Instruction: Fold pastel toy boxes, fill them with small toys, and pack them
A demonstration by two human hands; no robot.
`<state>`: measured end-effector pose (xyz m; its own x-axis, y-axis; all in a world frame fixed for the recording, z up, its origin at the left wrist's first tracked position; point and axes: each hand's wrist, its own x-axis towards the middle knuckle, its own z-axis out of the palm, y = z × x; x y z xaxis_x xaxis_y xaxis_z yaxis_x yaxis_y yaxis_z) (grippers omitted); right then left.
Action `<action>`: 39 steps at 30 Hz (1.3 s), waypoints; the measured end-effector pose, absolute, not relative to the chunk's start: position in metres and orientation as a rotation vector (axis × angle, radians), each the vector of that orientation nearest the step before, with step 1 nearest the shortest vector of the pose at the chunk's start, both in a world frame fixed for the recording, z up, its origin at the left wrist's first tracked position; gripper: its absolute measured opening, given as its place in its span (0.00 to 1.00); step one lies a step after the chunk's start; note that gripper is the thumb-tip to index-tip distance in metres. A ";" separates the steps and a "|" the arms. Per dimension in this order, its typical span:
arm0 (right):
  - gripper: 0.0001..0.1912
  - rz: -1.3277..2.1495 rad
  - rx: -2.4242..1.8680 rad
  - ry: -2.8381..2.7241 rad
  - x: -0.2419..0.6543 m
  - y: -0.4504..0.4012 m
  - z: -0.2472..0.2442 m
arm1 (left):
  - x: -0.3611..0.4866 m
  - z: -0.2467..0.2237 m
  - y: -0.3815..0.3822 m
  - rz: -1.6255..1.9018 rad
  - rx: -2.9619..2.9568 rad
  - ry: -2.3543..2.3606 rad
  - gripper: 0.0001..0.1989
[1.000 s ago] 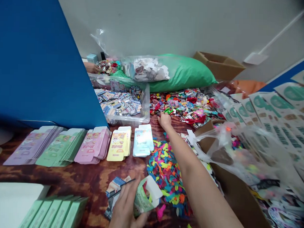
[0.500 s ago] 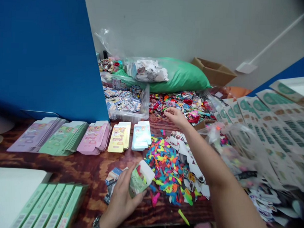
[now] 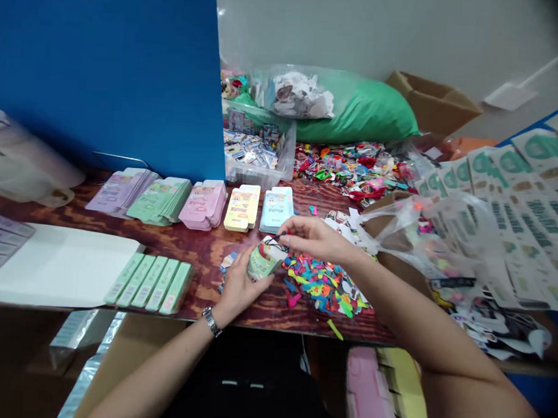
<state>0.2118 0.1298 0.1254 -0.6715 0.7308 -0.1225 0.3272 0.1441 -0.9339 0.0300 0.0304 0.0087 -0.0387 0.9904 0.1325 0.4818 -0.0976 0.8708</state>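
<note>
My left hand (image 3: 242, 285) is wrapped round a small green printed box (image 3: 261, 263) with its top flap up and its mouth open. Over that mouth, my right hand (image 3: 312, 237) pinches a small dark trinket on a thin black cord (image 3: 273, 242). Some of the cord hangs at the box opening. Beside the box lies a heap of bright little balloons (image 3: 322, 280) in several colours. White-backed cut-out stickers (image 3: 347, 226) lie behind that heap, partly covered by my right forearm. A few printed cards (image 3: 226, 265) show behind my left hand.
Stacks of flat boxes stand in a row: purple (image 3: 119, 191), green (image 3: 158, 198), pink (image 3: 203, 203), yellow (image 3: 242, 208) and blue (image 3: 278, 209). Filled green boxes (image 3: 148, 280) line the left. Behind are a card tub (image 3: 288, 151), mixed trinkets (image 3: 354, 166) and a green sack (image 3: 369, 108).
My right hand has come back from the trinket pile to the green box, carrying the dark corded trinket. The left hand still holds the box. The view has shifted left and down.
</note>
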 end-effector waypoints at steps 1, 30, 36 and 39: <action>0.11 1.458 -1.010 -2.166 0.207 0.123 0.122 | 0.029 0.010 0.028 1.084 1.640 1.575 0.31; 0.14 0.533 -0.894 -2.327 0.212 0.040 0.096 | 0.009 0.023 -0.003 1.184 2.097 1.324 0.36; 0.19 0.558 -1.010 -2.139 0.192 0.019 0.087 | 0.012 0.025 -0.009 1.238 2.148 1.303 0.33; 0.16 0.637 -0.967 -2.107 0.189 0.016 0.088 | 0.012 0.026 -0.013 1.215 2.115 1.367 0.36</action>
<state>0.1891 0.0158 0.0880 -0.4585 0.7916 0.4040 0.4350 0.5963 -0.6747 0.0123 -0.0128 0.0261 0.1693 0.8649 0.4725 0.5707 -0.4769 0.6685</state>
